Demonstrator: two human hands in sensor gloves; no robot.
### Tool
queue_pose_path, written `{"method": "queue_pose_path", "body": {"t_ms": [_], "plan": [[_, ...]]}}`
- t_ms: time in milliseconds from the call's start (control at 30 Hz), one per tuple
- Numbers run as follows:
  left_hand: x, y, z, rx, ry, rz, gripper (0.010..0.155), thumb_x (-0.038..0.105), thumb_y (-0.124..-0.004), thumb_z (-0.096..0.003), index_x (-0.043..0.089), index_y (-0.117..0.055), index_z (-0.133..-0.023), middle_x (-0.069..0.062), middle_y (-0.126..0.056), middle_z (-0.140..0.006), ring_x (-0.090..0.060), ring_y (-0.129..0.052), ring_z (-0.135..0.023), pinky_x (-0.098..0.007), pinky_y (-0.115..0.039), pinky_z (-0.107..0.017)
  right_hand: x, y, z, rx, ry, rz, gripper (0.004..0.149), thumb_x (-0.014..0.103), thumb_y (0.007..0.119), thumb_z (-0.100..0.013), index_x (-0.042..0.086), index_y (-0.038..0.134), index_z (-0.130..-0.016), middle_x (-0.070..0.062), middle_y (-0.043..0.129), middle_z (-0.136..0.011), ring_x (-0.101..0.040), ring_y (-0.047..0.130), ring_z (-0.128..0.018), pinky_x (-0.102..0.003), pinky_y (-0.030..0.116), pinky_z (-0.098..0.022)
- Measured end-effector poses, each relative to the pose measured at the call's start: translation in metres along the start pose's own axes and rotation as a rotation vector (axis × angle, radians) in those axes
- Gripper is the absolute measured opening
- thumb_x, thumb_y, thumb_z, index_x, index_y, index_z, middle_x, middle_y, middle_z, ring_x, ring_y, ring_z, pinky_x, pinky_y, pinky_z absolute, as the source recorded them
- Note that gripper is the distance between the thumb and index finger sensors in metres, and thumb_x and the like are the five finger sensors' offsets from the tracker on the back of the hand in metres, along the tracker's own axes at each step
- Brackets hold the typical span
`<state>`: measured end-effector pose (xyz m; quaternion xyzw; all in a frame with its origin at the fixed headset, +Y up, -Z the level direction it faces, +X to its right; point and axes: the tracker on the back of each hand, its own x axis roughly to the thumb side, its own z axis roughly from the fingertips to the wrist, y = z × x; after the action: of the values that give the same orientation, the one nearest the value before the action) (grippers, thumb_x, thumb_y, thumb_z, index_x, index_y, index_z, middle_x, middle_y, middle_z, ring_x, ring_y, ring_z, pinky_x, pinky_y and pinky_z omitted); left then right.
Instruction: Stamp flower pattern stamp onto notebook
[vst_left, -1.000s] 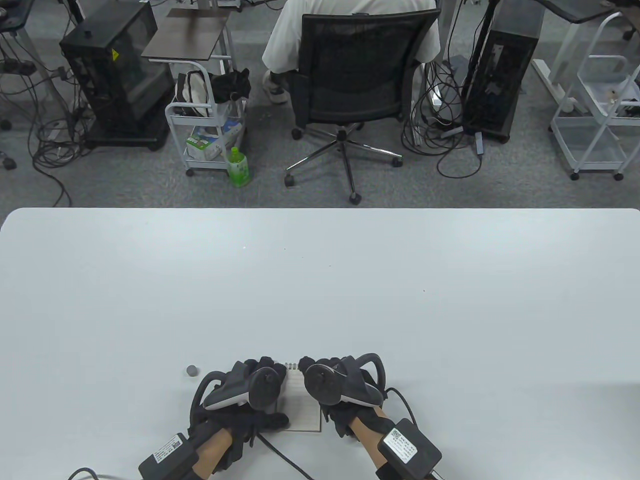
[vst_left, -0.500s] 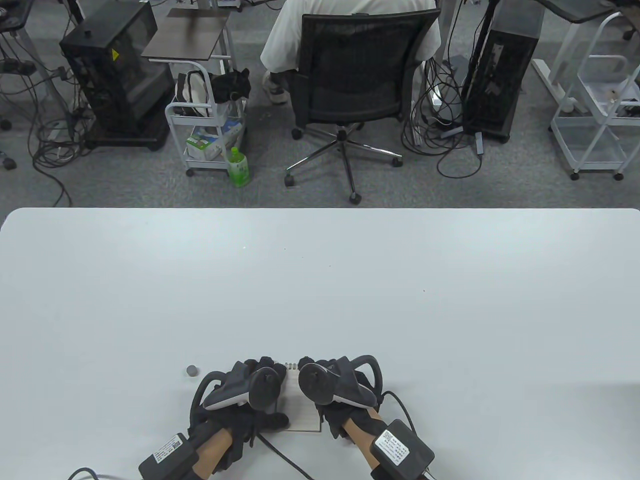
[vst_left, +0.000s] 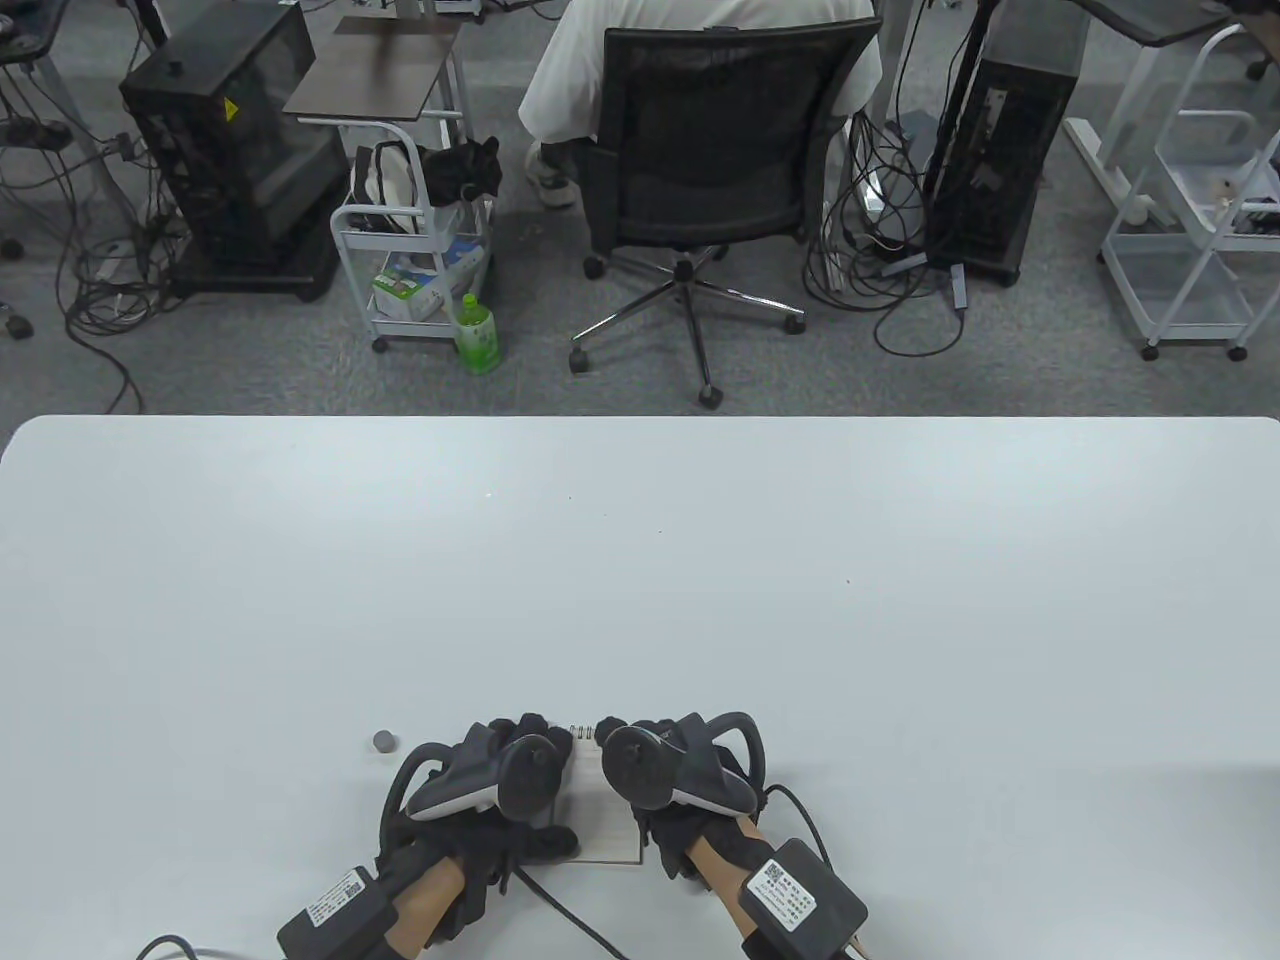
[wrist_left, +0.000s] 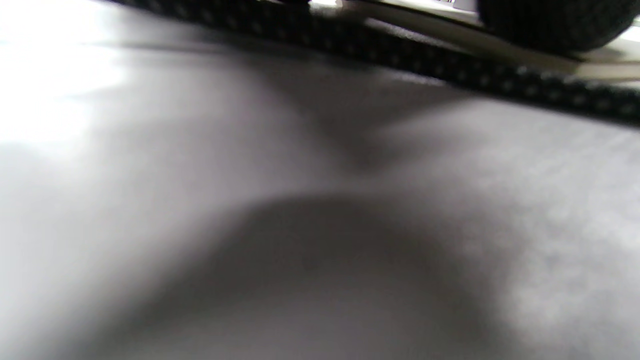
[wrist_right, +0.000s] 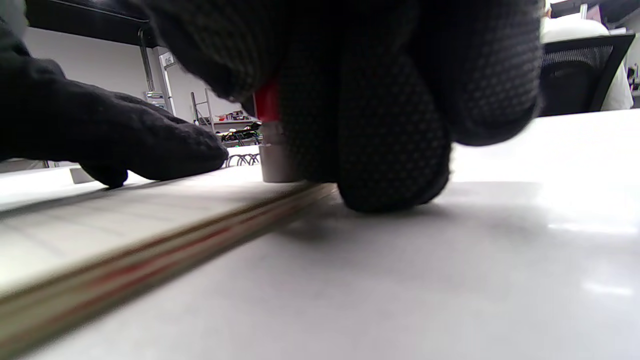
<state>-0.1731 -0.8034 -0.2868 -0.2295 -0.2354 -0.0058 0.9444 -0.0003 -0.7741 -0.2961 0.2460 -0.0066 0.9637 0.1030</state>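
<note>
- Right hand grips the small red-and-grey cylindrical stamp, base on the spiral-bound lined notebook near its right edge
- Left hand rests flat on the page
- Stamp judged light, rigid; hold its barrel
- Small grey cap on the white tabletop

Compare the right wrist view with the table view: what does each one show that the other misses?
Only the right wrist view shows the red-and-grey stamp that the right hand holds down on the notebook. Only the table view shows the small grey cap lying left of the left hand. Both show notebook, both hands and white table.
</note>
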Motion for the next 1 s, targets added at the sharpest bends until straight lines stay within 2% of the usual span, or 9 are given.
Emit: {"method": "queue_pose_path", "body": {"t_ms": [267, 433, 633, 767, 1000], "plan": [[0.000, 0.000, 0.000, -0.001, -0.001, 0.002, 0.097, 0.068, -0.062, -0.0332, 0.020, -0.024, -0.108, -0.011, -0.018, -0.114, -0.043, -0.024, -0.102, -0.063, -0.035, -0.069, 0.002, -0.001, -0.001, -0.002, 0.004, 0.026, 0.044, 0.026, 0.080, -0.041, 0.020, 0.082, -0.085, -0.019, 0.093, -0.064, -0.033, 0.107, -0.047, -0.050, 0.086, -0.044], [0.000, 0.000, 0.000, -0.001, 0.000, 0.001, 0.097, 0.068, -0.062, -0.0331, 0.020, -0.024, -0.108, -0.011, -0.018, -0.114, -0.043, -0.024, -0.102, -0.063, -0.035, -0.069, 0.000, -0.003, -0.002, 0.054, 0.031, 0.004, 0.045, 0.026, 0.079, -0.042, 0.021, 0.080, -0.087, -0.019, 0.092, -0.067, -0.034, 0.106, -0.050, -0.051, 0.085, -0.045], [0.000, 0.000, 0.000, -0.001, 0.000, 0.004, 0.097, 0.068, -0.062, -0.0331, 0.020, -0.024, -0.108, -0.011, -0.018, -0.114, -0.043, -0.024, -0.102, -0.063, -0.035, -0.069, -0.001, -0.010, -0.001, 0.044, 0.040, 0.013, 0.047, 0.026, 0.080, -0.041, 0.020, 0.079, -0.088, -0.017, 0.094, -0.068, -0.033, 0.107, -0.052, -0.052, 0.085, -0.045], [0.000, 0.000, 0.000, -0.001, 0.000, 0.005, 0.097, 0.068, -0.063, -0.0331, 0.020, -0.024, -0.108, -0.011, -0.019, -0.114, -0.043, -0.024, -0.102, -0.063, -0.035, -0.069, -0.006, -0.021, 0.006, -0.022, 0.034, -0.012, 0.047, 0.027, 0.081, -0.041, 0.019, 0.079, -0.087, -0.016, 0.095, -0.067, -0.032, 0.109, -0.050, -0.051, 0.086, -0.044], [-0.001, 0.000, 0.000, 0.001, -0.005, 0.019, 0.097, 0.068, -0.064, -0.0333, 0.020, -0.025, -0.108, -0.012, -0.019, -0.114, -0.044, -0.024, -0.102, -0.064, -0.034, -0.069, -0.031, -0.054, 0.026, -0.195, 0.082, -0.306, 0.046, 0.029, 0.085, -0.040, 0.019, 0.083, -0.085, -0.016, 0.096, -0.066, -0.032, 0.108, -0.047, -0.052, 0.085, -0.042]]}}
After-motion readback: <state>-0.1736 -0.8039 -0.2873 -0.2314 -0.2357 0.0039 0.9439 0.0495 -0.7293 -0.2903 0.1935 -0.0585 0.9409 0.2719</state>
